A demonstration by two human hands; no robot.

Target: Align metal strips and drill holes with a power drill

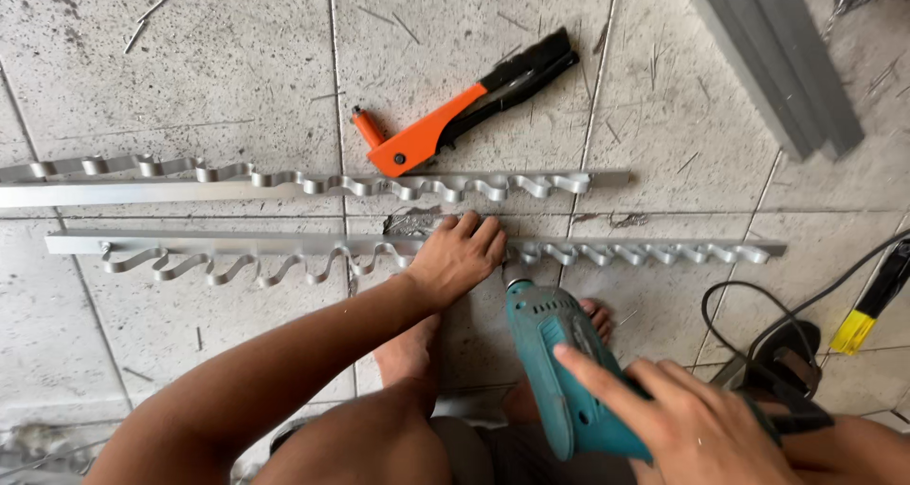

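My left hand (457, 255) presses flat on a long aluminium strip (237, 244) with a wavy metal band (654, 254) fixed along it, lying on the tiled floor. My right hand (684, 416) grips a teal electric drill (553, 352), its nose pointed down at the strip just right of my left fingers. A second aluminium strip (171, 192) with the same wavy band lies parallel, farther from me. My bare feet (412, 352) rest below the near strip.
An orange and black hand riveter (455, 117) lies beyond the far strip. Grey metal profiles (777, 54) lean at the top right. A black cable (749, 300) and a yellow and black tool (872, 305) sit at the right. Metal shavings litter the floor tiles (190, 58).
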